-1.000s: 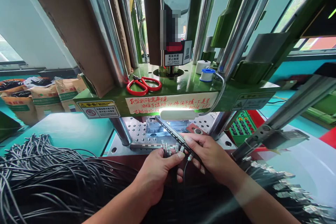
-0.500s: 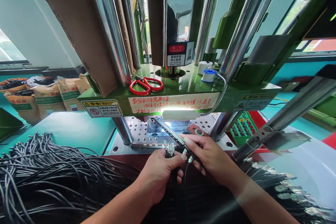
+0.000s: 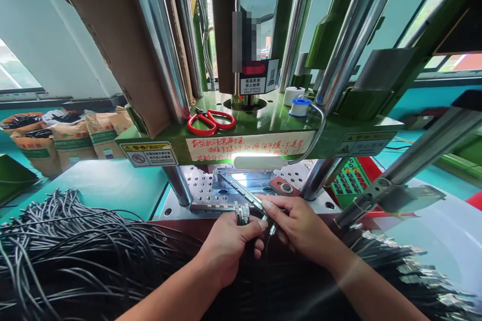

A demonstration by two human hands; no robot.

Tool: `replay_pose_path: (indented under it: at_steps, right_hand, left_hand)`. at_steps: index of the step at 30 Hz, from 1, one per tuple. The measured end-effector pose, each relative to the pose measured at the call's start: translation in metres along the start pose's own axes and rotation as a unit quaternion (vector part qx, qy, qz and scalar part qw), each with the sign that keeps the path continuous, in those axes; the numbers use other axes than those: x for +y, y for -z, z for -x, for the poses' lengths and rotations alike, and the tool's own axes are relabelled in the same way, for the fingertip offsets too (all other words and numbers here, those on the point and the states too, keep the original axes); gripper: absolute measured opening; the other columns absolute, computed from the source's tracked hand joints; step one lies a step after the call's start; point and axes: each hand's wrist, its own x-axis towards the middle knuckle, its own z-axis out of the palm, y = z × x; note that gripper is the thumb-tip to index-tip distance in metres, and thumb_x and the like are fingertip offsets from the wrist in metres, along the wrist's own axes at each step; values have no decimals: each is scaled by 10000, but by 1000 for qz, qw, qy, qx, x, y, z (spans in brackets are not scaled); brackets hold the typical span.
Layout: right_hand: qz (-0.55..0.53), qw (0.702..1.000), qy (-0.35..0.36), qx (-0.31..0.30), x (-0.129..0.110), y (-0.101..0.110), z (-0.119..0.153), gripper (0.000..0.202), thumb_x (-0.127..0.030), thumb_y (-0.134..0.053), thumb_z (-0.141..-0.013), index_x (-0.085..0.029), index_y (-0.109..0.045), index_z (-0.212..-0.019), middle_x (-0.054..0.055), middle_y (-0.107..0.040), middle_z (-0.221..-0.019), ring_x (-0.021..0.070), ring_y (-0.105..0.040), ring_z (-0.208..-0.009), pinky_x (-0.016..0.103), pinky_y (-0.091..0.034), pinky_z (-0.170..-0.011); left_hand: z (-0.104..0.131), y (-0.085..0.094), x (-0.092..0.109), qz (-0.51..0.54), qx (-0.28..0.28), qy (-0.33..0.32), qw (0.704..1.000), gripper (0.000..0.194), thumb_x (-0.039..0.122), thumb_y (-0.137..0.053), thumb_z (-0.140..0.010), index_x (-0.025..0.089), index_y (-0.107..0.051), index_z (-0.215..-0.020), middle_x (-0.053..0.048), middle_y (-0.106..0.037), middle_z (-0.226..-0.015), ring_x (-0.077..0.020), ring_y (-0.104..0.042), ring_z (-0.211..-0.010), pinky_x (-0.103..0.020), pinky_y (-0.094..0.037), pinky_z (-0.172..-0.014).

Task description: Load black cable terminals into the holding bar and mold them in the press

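My left hand point(image 3: 229, 241) is closed around a small bunch of black cables, whose silvery metal connectors point(image 3: 243, 212) stick up above the fingers. Between its thumb and fingers another connector end shows near the bar. My right hand point(image 3: 297, 223) grips a long, dark metal bar point(image 3: 243, 191) with a row of slots or holes along it. The bar tilts up and away to the left, its far end in front of the press opening. A connector with a thin cable point(image 3: 272, 229) hangs just below the bar, by the right fingers. The right fingertips are partly hidden.
A green press point(image 3: 158, 135) with steel columns stands ahead, a lit lamp point(image 3: 259, 161) on its front. Red-handled scissors-like cutters point(image 3: 211, 121) and a solder spool point(image 3: 300, 108) rest on top. Black cables point(image 3: 75, 251) heap at left; connector-ended cables point(image 3: 410, 266) lie at right.
The bar has rolled slightly in my right hand, so its face catches more light. My left hand stays almost in place with its bunch of cables.
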Motion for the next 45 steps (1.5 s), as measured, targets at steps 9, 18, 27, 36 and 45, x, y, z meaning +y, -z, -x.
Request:
replay_pose_path:
  at_steps: [9, 18, 27, 36, 45]
  right_hand:
    - [-11, 999, -32, 16, 0, 21, 1, 423, -553, -523, -846, -189, -673, -1003, -88, -410, -420, 74, -392, -321, 136, -329, -272]
    - [-7, 999, -36, -25, -2, 18, 0, 419, -553, -514, -855, -191, -673, -994, -92, -404, -421, 64, -372, -316, 122, -301, -275]
    - [10, 999, -29, -38, -1, 18, 3, 418, -551, -499, -872, -196, -682, -998, -87, -402, -418, 63, -372, -327, 117, -289, -275]
    - [39, 998, -1, -59, 1, 16, 3, 396, -502, -494, -892, -176, -689, -1003, -73, -416, -412, 61, -359, -326, 132, -244, -298]
    - [6, 999, -40, -22, -1, 27, 4, 364, -520, -534, -855, -193, -658, -955, -86, -406, -446, 60, -365, -328, 124, -299, -268]
  left_hand:
    - [-1, 4, 4, 59, -4, 20, 998, 240, 256, -698, -753, 121, -605, -929, -2, -556, -670, -90, -522, -569, -232, -488, -572]
    - [1, 2, 3, -23, 13, 19, 999, 208, 297, -671, -758, 115, -585, -810, 3, -545, -628, -72, -490, -503, -193, -443, -488]
    - [1, 1, 4, -32, 18, 28, 999, 197, 284, -675, -739, 121, -573, -780, 12, -531, -619, -61, -482, -502, -175, -423, -463]
    - [2, 2, 3, -22, 13, 14, 1000, 221, 262, -710, -701, 139, -528, -717, 34, -499, -596, -64, -473, -483, -180, -405, -441]
    - [2, 10, 12, -21, -14, -14, 1000, 242, 330, -694, -759, 124, -567, -776, -9, -572, -663, -93, -545, -542, -228, -475, -540]
